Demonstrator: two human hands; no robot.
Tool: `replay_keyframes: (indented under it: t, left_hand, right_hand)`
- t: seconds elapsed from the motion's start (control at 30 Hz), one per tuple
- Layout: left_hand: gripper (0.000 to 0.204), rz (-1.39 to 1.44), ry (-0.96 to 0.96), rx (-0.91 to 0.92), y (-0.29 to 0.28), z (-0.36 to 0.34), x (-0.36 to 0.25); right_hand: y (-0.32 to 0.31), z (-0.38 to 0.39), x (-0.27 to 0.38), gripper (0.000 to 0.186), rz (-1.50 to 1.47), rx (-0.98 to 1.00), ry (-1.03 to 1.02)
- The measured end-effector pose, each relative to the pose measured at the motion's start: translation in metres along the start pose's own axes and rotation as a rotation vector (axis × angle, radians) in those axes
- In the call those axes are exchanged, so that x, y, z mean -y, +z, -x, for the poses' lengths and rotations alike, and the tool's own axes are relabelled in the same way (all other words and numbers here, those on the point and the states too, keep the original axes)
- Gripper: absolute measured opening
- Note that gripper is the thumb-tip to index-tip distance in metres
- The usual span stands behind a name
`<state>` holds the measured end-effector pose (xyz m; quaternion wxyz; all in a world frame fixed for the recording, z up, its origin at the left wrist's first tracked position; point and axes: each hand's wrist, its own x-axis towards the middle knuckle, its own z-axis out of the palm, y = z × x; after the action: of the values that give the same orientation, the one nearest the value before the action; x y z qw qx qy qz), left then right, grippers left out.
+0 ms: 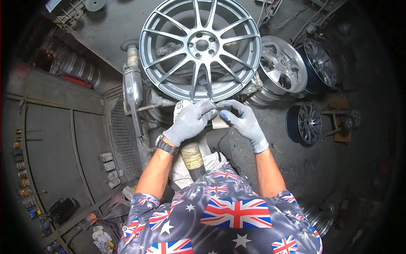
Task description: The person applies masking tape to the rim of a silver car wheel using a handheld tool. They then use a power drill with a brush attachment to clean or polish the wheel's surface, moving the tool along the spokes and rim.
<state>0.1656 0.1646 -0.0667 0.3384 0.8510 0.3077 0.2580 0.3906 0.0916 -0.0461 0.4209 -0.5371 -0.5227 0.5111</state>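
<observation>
A silver multi-spoke alloy wheel [203, 80] faces up in front of me, raised off the floor. Just below its near rim, my left hand [192, 120] and my right hand [244, 125], both in grey gloves, come together. Between them is a small beige sheet [220, 122] with a dark upper edge, possibly sandpaper. The fingers and thumb of each hand close on its two sides. A blue patch marks the right glove's thumb. A white cloth or bag [179, 109] with dark print shows behind my left hand.
A grey air tool or clamp [133, 84] stands left of the wheel. Right of it lean a polished wheel [283, 65] and a dark-barrelled wheel [319, 63]; another wheel [304, 124] lies on the floor. A tape-wrapped post [191, 158] rises near my body. Cans [111, 171] line the left.
</observation>
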Motion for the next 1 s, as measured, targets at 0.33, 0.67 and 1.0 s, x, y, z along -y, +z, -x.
replay_keyframes:
  t: [0.33,0.67,1.0]
  left_hand:
    - [0.029,-0.081,-0.198,0.032,0.002,-0.006,-0.02]
    - [0.021,-0.255,-0.15,0.059,0.005,-0.008,-0.018]
    - [0.02,-0.221,-0.171,0.045,0.007,-0.002,-0.013]
  right_hand:
    - [-0.036,0.013,-0.024,0.031,0.105,-0.221,-0.026]
    - [-0.024,0.002,-0.037,0.031,0.176,-0.2,-0.077]
    - [-0.018,-0.002,-0.04,0.029,0.178,-0.134,-0.095]
